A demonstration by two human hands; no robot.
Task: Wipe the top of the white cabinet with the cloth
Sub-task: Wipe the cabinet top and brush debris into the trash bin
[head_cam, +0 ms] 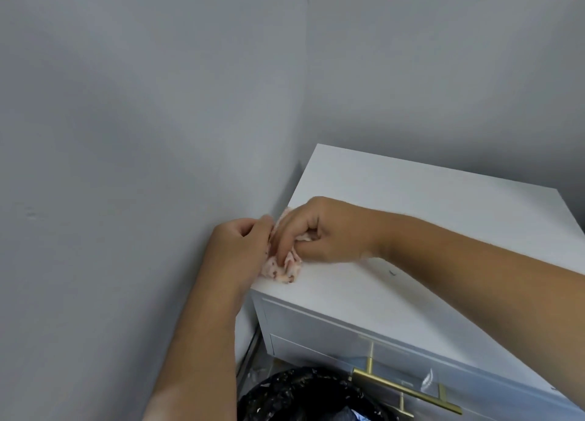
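The white cabinet (443, 218) stands in a corner of grey walls, its flat top showing at the right. A pinkish patterned cloth (286, 270) lies bunched at the top's near left corner. My right hand (319, 230) presses down on the cloth with its fingers curled into it. My left hand (243, 246) is at the cabinet's left edge, its fingertips pinching the cloth's left side. Most of the cloth is hidden under both hands.
Grey walls (126, 135) close in on the left and behind. The cabinet front has a drawer with a gold bar handle (408, 389). A black bin (304, 395) with a dark liner sits on the floor below the cabinet's left corner. A small dark mark (392, 273) is on the top.
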